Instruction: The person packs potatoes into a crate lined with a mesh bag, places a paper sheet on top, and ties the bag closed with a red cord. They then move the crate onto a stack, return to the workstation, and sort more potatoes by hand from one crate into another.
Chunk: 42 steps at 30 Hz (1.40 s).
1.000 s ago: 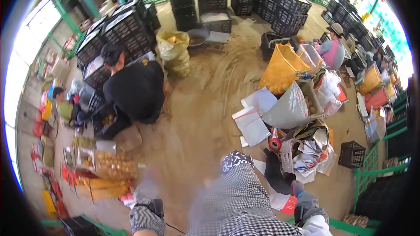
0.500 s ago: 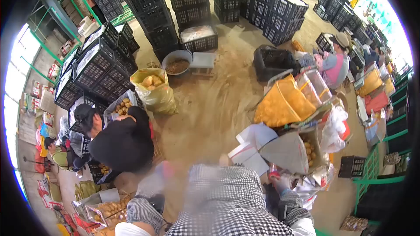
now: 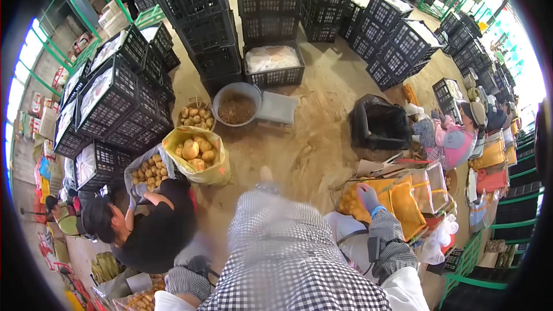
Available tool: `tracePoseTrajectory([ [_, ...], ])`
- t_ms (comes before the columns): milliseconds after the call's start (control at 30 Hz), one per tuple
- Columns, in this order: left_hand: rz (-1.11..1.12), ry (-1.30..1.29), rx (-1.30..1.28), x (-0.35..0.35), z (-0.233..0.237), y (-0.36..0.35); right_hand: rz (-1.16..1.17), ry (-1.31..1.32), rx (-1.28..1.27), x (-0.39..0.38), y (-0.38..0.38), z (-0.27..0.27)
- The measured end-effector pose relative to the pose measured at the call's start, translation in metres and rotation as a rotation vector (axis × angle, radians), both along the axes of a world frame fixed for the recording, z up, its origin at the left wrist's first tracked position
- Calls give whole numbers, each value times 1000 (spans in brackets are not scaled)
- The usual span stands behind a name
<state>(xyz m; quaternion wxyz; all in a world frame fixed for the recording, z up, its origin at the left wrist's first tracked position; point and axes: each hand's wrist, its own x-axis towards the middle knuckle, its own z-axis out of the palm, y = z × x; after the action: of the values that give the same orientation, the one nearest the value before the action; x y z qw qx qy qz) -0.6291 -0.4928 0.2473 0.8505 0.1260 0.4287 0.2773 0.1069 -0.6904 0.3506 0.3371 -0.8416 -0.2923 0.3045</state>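
My right hand [image 3: 369, 198], in a greyish glove with a blue band at the wrist, lies at the edge of an orange mesh bag [image 3: 408, 210] holding round yellowish things. Its fingers look stretched out over the bag, with nothing visible in them. My left hand [image 3: 203, 246] is low on the left, beside my checkered apron [image 3: 282, 242]. It is a pale smear, so its fingers and anything in them do not show. A checkered sleeve and a dark band sit behind it.
A co-worker in black [image 3: 155, 230] bends over a crate of potatoes [image 3: 151, 173] at left. A yellow bag of potatoes [image 3: 196, 155], a grey basin [image 3: 236, 103] and stacked black crates [image 3: 201, 29] stand ahead. A lined black crate [image 3: 377, 126] and a co-worker in pink [image 3: 458, 141] are at right.
My view has shifted forward across the floor. My right hand has moved up from the grey-flapped bag of potatoes to the orange mesh bag. The co-worker's gloved hands now show over the crate.
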Motion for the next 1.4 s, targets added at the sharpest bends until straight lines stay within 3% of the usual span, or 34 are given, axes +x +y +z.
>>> tracePoseTrajectory([
  [33,-85,-486,288,21,7,57,-55,53,4,-4,13,2],
  [67,-97,-745,429,40,15,102,-48,66,0,-14,14,5],
  [100,-92,63,49,22,-11,157,-46,76,2,-25,25,18],
  [133,59,160,31,54,14,204,-49,72,26,-29,45,31],
  [167,115,576,-49,123,94,245,59,35,47,-30,24,-15],
  [200,129,527,21,148,108,279,163,-1,73,-29,1,-65],
  [267,140,426,83,194,140,340,-4,239,-69,-48,9,-48],
  [300,128,413,132,217,156,360,-189,464,-290,-67,18,-19],
  [333,117,403,178,239,170,374,-185,511,-342,-78,17,-14],
  [400,86,411,190,261,169,384,-136,465,-332,-89,-22,-78],
  [467,46,444,144,261,146,384,-283,550,-445,-97,24,-14],
  [500,-179,28,159,230,100,392,-358,597,-499,-104,51,19],
  [567,-103,424,-91,220,79,362,-264,623,-355,-72,48,-35],
  [600,-68,513,-195,211,84,343,-211,639,-293,-69,57,-33],
  [633,-37,547,-282,201,90,327,-188,531,-403,-60,67,-31],
  [667,-3,568,-347,195,104,312,-157,416,-508,-42,102,-8],
  [700,41,579,-394,188,118,297,-132,364,-442,-26,119,-9],
  [833,162,574,-471,128,99,234,73,53,-331,45,209,22],
  [933,219,531,-509,115,91,197,115,214,-300,83,271,55],
  [1033,219,436,-496,125,81,182,158,36,-202,102,319,100],
  [1133,156,248,-343,149,60,213,-21,222,-144,116,339,134],
  [1233,80,174,-206,197,38,287,24,36,-37,151,306,111],
  [1267,53,204,-181,214,29,316,46,-25,-12,162,290,102],
  [1300,31,270,-176,236,28,341,-71,192,-186,167,285,122],
  [1400,-21,460,-158,307,20,434,2,158,-275,215,233,88],
])
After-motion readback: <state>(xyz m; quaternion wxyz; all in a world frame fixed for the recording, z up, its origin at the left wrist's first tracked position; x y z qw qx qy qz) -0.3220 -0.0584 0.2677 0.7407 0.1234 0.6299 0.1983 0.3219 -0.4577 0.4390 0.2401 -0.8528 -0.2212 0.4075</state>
